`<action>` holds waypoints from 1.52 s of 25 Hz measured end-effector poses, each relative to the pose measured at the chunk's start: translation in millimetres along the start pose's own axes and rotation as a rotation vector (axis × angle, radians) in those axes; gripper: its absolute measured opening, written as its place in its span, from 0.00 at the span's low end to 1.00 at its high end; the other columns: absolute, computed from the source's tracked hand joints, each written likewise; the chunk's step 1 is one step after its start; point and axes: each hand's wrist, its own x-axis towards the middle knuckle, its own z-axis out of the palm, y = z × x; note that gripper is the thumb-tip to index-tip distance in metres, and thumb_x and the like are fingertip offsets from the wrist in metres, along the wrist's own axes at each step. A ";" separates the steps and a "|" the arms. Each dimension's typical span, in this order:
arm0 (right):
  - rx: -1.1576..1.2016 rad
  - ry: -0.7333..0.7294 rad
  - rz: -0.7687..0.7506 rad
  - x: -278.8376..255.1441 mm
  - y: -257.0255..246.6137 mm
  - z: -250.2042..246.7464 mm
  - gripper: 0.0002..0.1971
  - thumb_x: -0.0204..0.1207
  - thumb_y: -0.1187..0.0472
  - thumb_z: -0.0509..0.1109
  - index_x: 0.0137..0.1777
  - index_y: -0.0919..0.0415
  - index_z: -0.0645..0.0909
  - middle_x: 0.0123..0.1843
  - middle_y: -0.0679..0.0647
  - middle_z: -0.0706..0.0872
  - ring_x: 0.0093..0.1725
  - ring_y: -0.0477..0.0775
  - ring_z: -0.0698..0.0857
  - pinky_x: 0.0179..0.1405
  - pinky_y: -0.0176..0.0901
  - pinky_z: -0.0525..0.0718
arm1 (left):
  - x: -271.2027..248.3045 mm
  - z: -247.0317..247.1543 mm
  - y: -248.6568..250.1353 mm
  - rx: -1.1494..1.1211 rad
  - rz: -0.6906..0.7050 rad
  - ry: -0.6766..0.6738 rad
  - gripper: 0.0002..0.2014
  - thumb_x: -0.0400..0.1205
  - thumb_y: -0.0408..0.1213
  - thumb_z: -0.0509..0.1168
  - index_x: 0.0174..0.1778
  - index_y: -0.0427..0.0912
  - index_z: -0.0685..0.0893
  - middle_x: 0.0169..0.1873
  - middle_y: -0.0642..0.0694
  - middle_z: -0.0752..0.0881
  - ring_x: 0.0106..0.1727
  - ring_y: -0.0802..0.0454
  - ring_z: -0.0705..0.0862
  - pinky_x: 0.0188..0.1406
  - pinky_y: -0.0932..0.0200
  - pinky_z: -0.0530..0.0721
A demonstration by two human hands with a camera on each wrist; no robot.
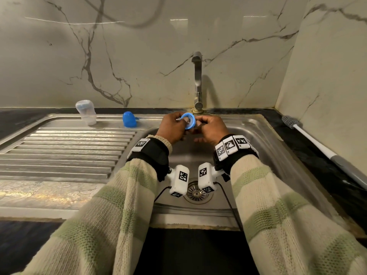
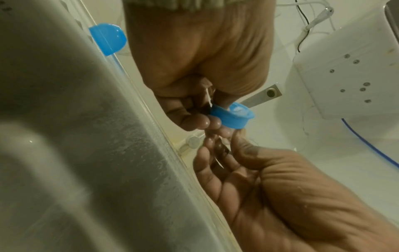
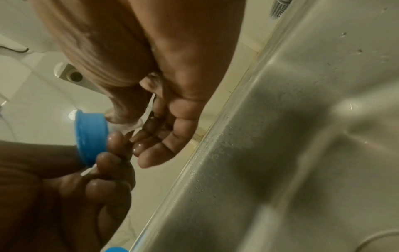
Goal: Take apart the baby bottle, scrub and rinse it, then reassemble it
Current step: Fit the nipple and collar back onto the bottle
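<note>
Blue collar ring (image 1: 188,121), opening tilted up toward me, pinched by my left hand (image 1: 172,128); my right hand (image 1: 211,130) pinches the clear teat, mostly hidden.

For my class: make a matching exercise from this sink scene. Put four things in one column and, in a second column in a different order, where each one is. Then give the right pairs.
Things:
1. clear bottle body
2. blue cap
3. blue collar ring
4. bottle brush

Places:
A. lying on the dark counter to the right of the sink
B. held between both hands above the basin, in front of the tap
C. standing mouth down at the back left of the drainboard
D. standing on the drainboard between the bottle body and the hands

Pairs: 1-C, 2-D, 3-B, 4-A
</note>
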 end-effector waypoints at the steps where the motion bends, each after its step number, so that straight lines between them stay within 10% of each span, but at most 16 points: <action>1: 0.086 -0.030 0.026 -3.4 -2.4 -0.9 0.09 0.82 0.71 0.65 0.59 0.67 0.84 0.44 0.64 0.86 0.38 0.57 0.85 0.27 0.45 0.88 | -0.8 -2.1 0.6 -0.039 -0.014 -0.010 0.08 0.88 0.36 0.62 0.45 0.52 0.83 0.31 0.44 0.86 0.27 0.53 0.81 0.24 0.59 0.81; 10: 0.172 0.099 0.138 -0.3 -0.4 -4.7 0.16 0.76 0.81 0.59 0.55 0.73 0.85 0.28 0.64 0.83 0.23 0.55 0.82 0.23 0.40 0.86 | -9.3 2.1 0.9 -0.291 -0.142 -0.274 0.07 0.90 0.37 0.60 0.54 0.44 0.83 0.34 0.41 0.87 0.29 0.50 0.82 0.28 0.61 0.81; 22: 0.193 0.093 0.160 -5.2 -6.2 -1.9 0.17 0.74 0.84 0.59 0.56 0.74 0.84 0.36 0.68 0.83 0.26 0.59 0.80 0.26 0.44 0.87 | -5.1 6.5 -0.5 -0.040 -0.014 -0.133 0.08 0.89 0.41 0.61 0.57 0.44 0.84 0.25 0.47 0.82 0.21 0.58 0.77 0.21 0.62 0.78; 32: 0.215 -0.074 0.123 -8.2 -3.0 -8.4 0.13 0.81 0.72 0.61 0.57 0.63 0.85 0.35 0.63 0.83 0.34 0.60 0.85 0.37 0.52 0.87 | -8.3 -7.8 -2.1 -0.298 -0.108 -0.279 0.08 0.85 0.34 0.68 0.59 0.44 0.85 0.37 0.42 0.88 0.34 0.51 0.84 0.35 0.57 0.86; 38: 0.144 0.031 0.134 -6.8 -4.1 -6.9 0.11 0.75 0.81 0.62 0.50 0.74 0.84 0.33 0.66 0.83 0.30 0.59 0.82 0.32 0.45 0.88 | -10.3 -4.9 0.6 -0.129 -0.070 -0.248 0.04 0.85 0.35 0.68 0.55 0.44 0.84 0.32 0.45 0.89 0.30 0.54 0.83 0.31 0.61 0.85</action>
